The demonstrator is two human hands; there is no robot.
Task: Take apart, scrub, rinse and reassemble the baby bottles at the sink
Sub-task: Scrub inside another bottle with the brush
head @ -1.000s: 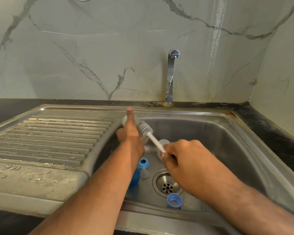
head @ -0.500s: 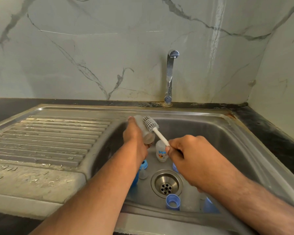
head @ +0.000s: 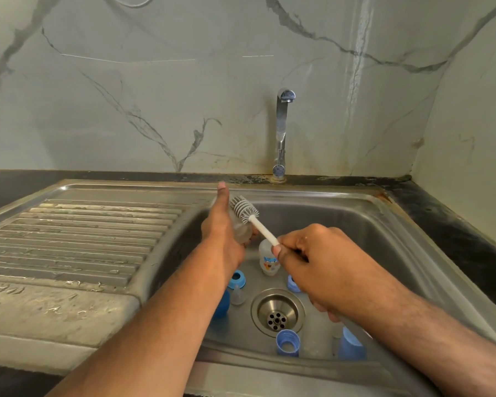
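wall (head: 161,90): pale marble-look panels with dark grey veins, meeting in a corner on the right
desk (head: 455,224): black top running along the foot of the wall and down the right side, stained and crusted along the back edge
hose or cable (head: 132,2): a thin loop at the top edge, against the wall

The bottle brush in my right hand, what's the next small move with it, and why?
Probably draw the bottle brush back and steer its bristle head into the mouth of the clear bottle that the left hand holds. The bristles lie against the bottle's outer side, the right hand grips the handle, and the tap shows no water, so scrubbing looks unfinished.
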